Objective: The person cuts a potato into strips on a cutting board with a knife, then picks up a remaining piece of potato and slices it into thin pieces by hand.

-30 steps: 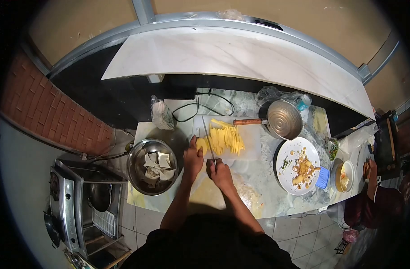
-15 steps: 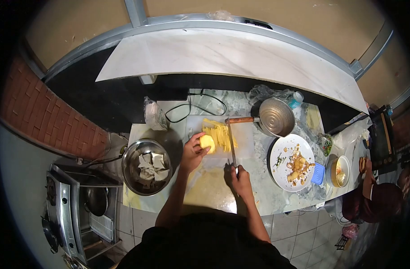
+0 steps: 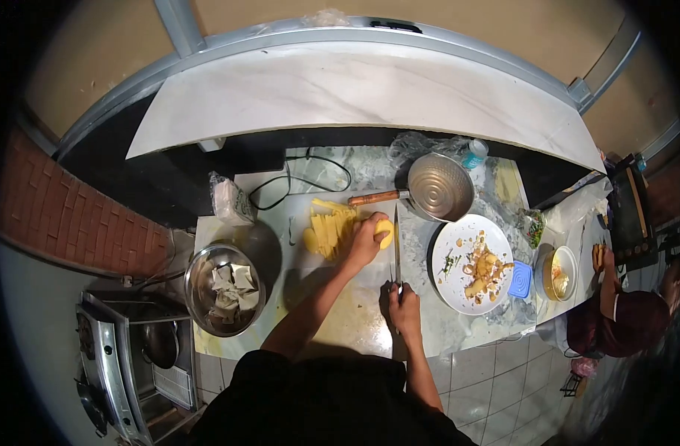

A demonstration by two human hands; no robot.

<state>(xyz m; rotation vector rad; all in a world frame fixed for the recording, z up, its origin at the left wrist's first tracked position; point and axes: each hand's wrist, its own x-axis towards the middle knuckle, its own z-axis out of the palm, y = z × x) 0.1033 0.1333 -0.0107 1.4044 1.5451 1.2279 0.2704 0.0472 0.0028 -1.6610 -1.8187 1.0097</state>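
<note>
My left hand point(image 3: 365, 244) is closed round a peeled yellow potato point(image 3: 385, 233), resting over the cutting board point(image 3: 294, 256). Just right of the potato stands the long narrow blade of a knife point(image 3: 398, 249), pointing away from me. Its handle is wrapped in my right hand point(image 3: 404, 306), near the front of the counter. A heap of cut potato sticks point(image 3: 329, 229) lies on the board, left of my left hand, with a rounded piece at its left edge.
A saucepan point(image 3: 438, 189) stands behind, its wooden handle reaching over the board. A white plate point(image 3: 445, 286) holds peelings at right; a steel bowl point(image 3: 193, 303) with pale pieces is at left. Beyond a blue lid point(image 3: 521, 279) and a bowl point(image 3: 568, 260), another person point(image 3: 626, 323) works.
My left hand has carried the potato rightward across the sticks to beside the blade. The knife stays in my right hand, its blade now more upright in view. The whole view has shifted slightly.
</note>
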